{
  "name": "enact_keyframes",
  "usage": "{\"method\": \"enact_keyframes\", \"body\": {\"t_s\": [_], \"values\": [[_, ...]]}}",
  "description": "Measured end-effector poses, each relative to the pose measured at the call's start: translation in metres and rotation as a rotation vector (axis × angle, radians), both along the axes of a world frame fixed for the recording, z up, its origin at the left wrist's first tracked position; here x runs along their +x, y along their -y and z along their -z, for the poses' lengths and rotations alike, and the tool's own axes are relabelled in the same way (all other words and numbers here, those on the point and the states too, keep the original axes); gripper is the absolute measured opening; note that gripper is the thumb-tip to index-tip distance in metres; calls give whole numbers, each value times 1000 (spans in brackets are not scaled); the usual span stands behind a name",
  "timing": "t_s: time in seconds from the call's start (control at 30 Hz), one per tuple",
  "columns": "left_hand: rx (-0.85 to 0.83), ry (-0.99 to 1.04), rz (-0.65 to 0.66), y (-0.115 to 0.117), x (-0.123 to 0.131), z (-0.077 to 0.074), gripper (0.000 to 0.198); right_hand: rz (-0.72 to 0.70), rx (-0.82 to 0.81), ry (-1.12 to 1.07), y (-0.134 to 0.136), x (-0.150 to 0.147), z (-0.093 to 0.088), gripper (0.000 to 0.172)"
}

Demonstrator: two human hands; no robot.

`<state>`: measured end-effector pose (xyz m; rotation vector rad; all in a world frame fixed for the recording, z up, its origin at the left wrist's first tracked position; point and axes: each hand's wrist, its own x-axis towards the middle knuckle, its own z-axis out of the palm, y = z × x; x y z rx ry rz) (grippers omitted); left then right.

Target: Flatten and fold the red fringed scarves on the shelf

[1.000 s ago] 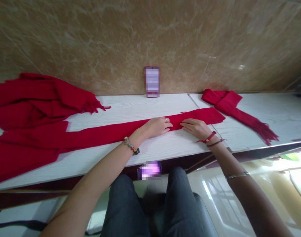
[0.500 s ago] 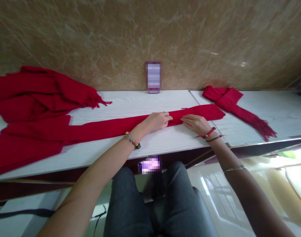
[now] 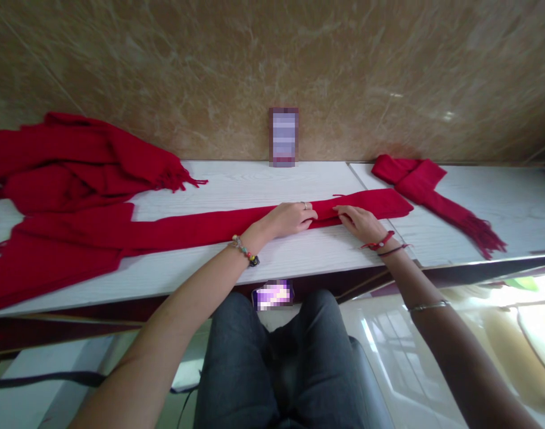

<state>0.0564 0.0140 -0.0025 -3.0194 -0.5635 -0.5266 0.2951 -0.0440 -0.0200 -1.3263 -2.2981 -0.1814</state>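
Scarf (image 3: 201, 230) stretches sideways beneath both hands (image 3: 294, 218), which sit apart, grip unclear.

L arm (image 3: 183, 322) reaches in from near left, slanting far & right; R arm (image 3: 442, 322) from near right, slanting far & left. L hand (image 3: 294, 218) palm down, fingers bent, tips pointing right. R hand (image 3: 358, 221) ditto, tips pointing left, thumb nr index. Hands close tog. but apart; can't tell grip.
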Motion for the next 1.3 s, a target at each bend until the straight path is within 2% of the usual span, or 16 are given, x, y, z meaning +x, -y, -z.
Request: {"method": "enact_keyframes", "body": {"t_s": [0.43, 0.67, 0.83, 0.93, 1.03, 1.1, 1.17, 1.3], "values": [[-108, 72, 106, 0, 1, -1, 22, -108, 29, -47, 3, 2, -3, 19], [-174, 20, 177, 2, 0, -3, 21, -197, 18, -12, 4, 1, -6, 16], [-261, 27, 169, 2, 1, -4, 21, -133, -36, -7, 4, 1, -6, 17], [-318, 71, 134, 1, 3, -3, 24, -19, -28, -12, 3, 2, -4, 27], [-292, 120, 35, -1, 5, 0, 31, 15, -45, 64, -1, 2, 0, 37], [-255, 35, -27, -1, 4, 3, 36, 17, -75, 127, -3, 2, 3, 38], [-250, -133, -72, 0, 3, 4, 43, 22, -80, 152, -4, 3, 5, 37], [-258, -325, -117, 5, 1, 3, 49, 28, -28, 117, -3, 6, 5, 38]]}}
